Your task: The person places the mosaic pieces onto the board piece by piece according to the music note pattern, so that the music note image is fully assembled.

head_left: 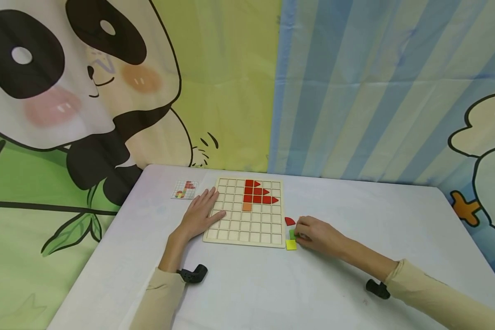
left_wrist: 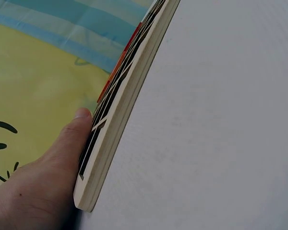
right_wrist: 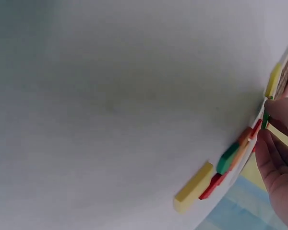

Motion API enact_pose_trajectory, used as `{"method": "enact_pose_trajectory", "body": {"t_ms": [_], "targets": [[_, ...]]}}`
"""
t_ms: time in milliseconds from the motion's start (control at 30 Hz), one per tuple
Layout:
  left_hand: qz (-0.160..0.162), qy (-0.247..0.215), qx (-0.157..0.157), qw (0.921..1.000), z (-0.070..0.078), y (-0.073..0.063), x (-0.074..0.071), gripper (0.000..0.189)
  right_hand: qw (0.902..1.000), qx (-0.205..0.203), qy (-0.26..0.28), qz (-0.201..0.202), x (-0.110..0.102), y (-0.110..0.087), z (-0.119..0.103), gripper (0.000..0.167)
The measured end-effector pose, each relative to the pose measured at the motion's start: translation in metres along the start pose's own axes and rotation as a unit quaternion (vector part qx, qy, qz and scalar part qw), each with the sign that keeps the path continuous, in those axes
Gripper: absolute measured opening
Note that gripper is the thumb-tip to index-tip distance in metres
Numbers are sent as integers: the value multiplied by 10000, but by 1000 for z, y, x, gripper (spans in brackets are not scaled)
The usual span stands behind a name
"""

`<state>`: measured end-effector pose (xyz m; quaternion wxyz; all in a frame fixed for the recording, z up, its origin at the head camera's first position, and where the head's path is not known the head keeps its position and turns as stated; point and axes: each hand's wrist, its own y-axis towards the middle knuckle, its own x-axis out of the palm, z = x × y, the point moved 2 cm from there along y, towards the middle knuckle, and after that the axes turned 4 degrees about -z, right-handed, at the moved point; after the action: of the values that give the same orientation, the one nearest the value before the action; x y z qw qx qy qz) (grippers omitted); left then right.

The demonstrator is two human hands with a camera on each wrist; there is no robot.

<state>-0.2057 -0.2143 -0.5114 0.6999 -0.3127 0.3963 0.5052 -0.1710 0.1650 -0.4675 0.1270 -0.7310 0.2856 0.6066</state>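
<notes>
A wooden grid board (head_left: pixel 231 225) lies on the white table, with red squares (head_left: pixel 253 199), red pointed pieces and one orange square (head_left: pixel 247 207) set in its cells. My left hand (head_left: pixel 199 214) rests flat over the board's left edge, fingers straight; the left wrist view shows its thumb (left_wrist: pixel 77 129) against the frame. Just right of the board, my right hand (head_left: pixel 319 233) pinches a green tile (right_wrist: pixel 265 119) between thumb and fingers. Beside those fingers lie a yellow square (head_left: pixel 291 244) and a red quarter-round piece (head_left: pixel 289 221).
A small pattern card (head_left: pixel 184 189) lies left of the board. In the right wrist view, more loose pieces lie on the table past the hand, among them a yellow block (right_wrist: pixel 194 187) and a green one (right_wrist: pixel 227 158). A printed curtain (head_left: pixel 354 91) hangs behind the table.
</notes>
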Motion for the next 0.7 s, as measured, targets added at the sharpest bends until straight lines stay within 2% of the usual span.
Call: {"method": "enact_pose_trajectory", "body": {"t_ms": [200, 367, 533, 700], "targets": [[13, -44, 20, 10000, -1, 0, 0, 85, 9988, -257, 22, 410, -8, 19, -3, 18], [22, -58, 49, 10000, 0, 0, 0, 85, 9965, -661, 121, 503, -7, 43, -14, 17], [-19, -24, 36, 10000, 0, 1, 1, 85, 9945, -950, -138, 413, -2, 65, -26, 15], [39, 4, 35, 10000, 0, 0, 0, 84, 9950, -941, -250, 223, 0, 87, -34, 11]]}}
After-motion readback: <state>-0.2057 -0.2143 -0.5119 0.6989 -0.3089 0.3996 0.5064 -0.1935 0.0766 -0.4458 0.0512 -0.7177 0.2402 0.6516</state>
